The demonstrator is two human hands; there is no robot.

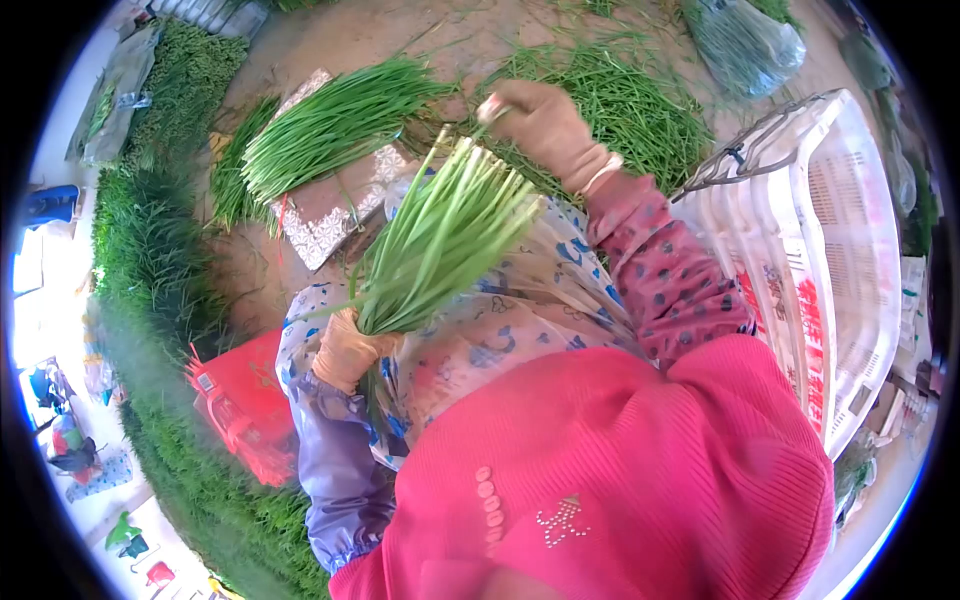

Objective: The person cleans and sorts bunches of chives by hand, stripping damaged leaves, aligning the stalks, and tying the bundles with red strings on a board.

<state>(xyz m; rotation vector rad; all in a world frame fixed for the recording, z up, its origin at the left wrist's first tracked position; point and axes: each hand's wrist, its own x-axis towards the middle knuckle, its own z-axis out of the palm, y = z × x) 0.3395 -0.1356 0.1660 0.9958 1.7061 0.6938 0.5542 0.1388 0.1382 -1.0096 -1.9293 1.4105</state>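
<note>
Slender, pale-ended green stalks (435, 235) in the closed left hand (347, 350) (tan-gloved); right hand (545, 125) curled, any pinched item unclear.

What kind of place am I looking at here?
Probably a produce packing or sorting area: green stalks piled on the floor, a large white plastic crate at one side, and a trimmed-looking bunch in the left hand.

on the brown floor (330, 35), ahead and left, a flat brown-and-white patterned board (322, 222) lies under long green stalks (335, 120). right of them spreads a loose green-stem heap (625, 105). a white plastic basket (850, 235) is farther right; a red plastic bag (250, 385) lies left, beside feathery green plants (150, 240).
</note>
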